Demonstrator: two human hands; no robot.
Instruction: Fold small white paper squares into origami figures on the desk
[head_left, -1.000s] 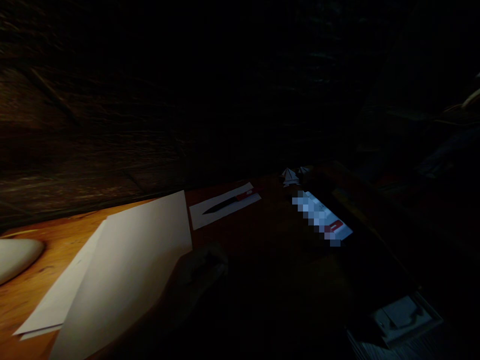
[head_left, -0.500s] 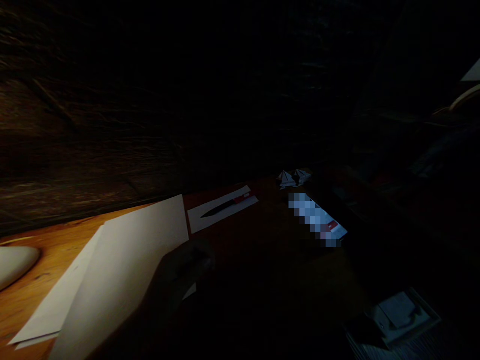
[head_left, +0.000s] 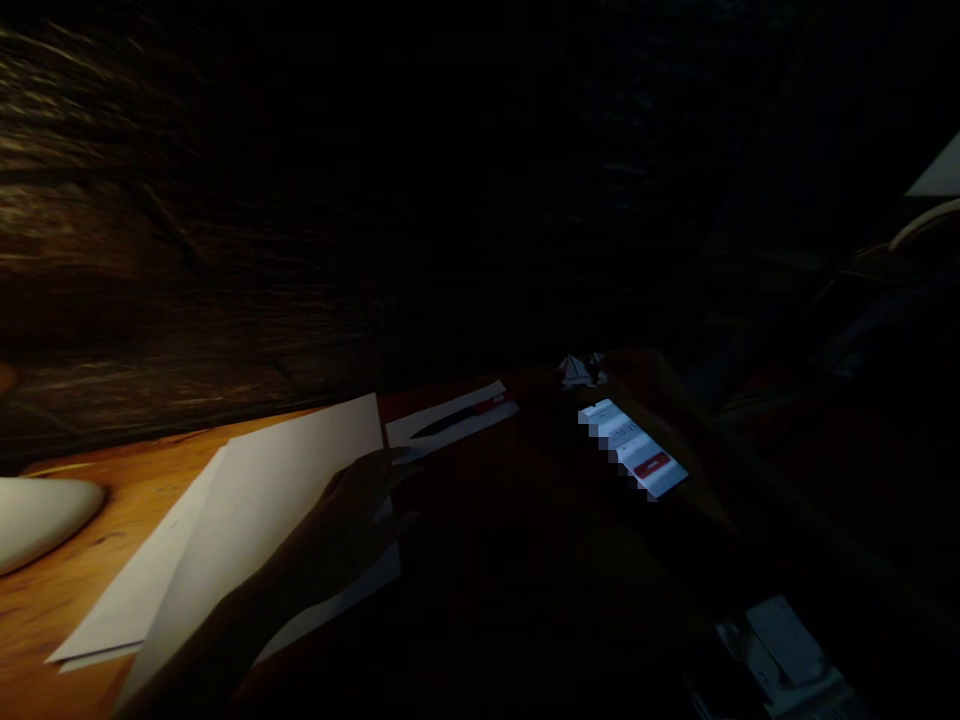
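My left hand (head_left: 367,495) lies over the right side of a large white sheet of paper (head_left: 300,450), its fingers apart and pointing right. Just beyond its fingertips, a dark-bladed knife with a red handle (head_left: 450,418) rests on a narrow white paper strip (head_left: 409,452). Deep shadow covers my right hand (head_left: 634,368); its faint outline reaches in from the right, beside small folded paper shapes (head_left: 576,372). Its fingers cannot be made out. One folded shape is now partly hidden. Between the hands, nearer me, lies a lit phone (head_left: 637,450).
A smooth pale rounded object (head_left: 45,520) sits on the wooden table (head_left: 97,590) at the left. A dark rough wall (head_left: 187,300) rises behind. At the lower right is a box-like object with pale paper on top (head_left: 787,640), mostly in shadow.
My left hand has gone from bent fingers to spread ones over the paper. A dim right arm has come in beside the folded paper shapes. The view has shifted slightly.
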